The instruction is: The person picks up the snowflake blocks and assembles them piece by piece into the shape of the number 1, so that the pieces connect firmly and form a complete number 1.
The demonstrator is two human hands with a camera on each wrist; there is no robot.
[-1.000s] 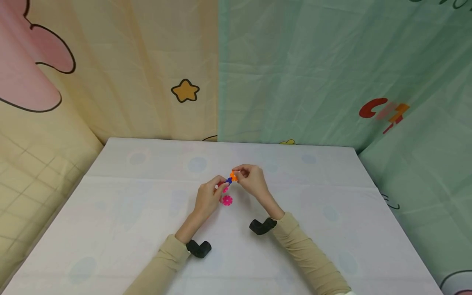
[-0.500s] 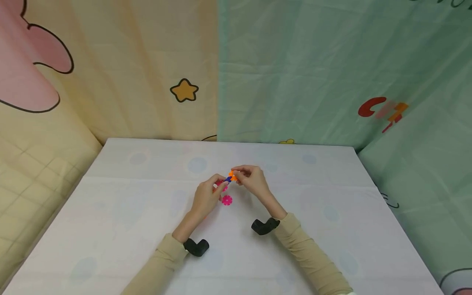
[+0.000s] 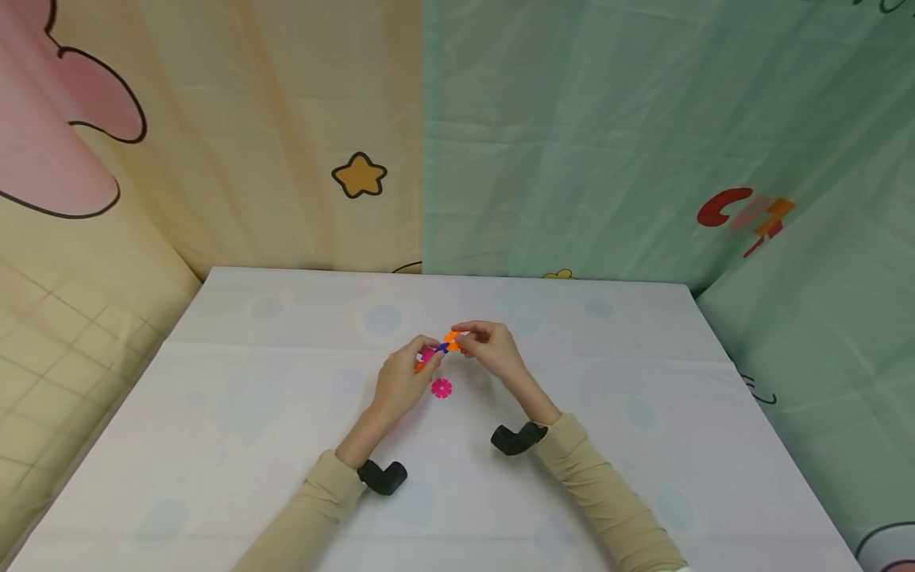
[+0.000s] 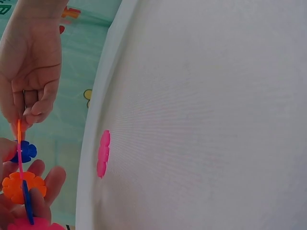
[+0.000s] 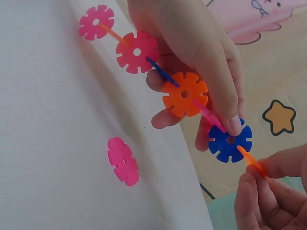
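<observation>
My left hand (image 3: 399, 381) holds a chain of notched plastic snowflake discs, its thumb pressing the blue disc (image 5: 220, 146) near the chain's end. Between finger and thumb, my right hand (image 3: 495, 351) pinches the orange end disc (image 5: 252, 161), which is slotted edge-on into that blue one. Back along the chain, seen in the right wrist view, come a pink disc (image 5: 209, 116), an orange disc (image 5: 195, 104), another blue disc (image 5: 162, 72) and more pink and orange pieces. A loose pink disc (image 3: 442, 388) lies on the table below the hands.
A white cloth with pale dots covers the table (image 3: 250, 445). Behind it hang a yellow curtain (image 3: 286, 159) and a green curtain (image 3: 572, 159). Each wrist carries a black camera mount (image 3: 384, 478).
Both hands keep their grips and shift only slightly. The chain tilts a little, showing more of a pink disc and an orange one by the left thumb. The loose pink disc stays put.
</observation>
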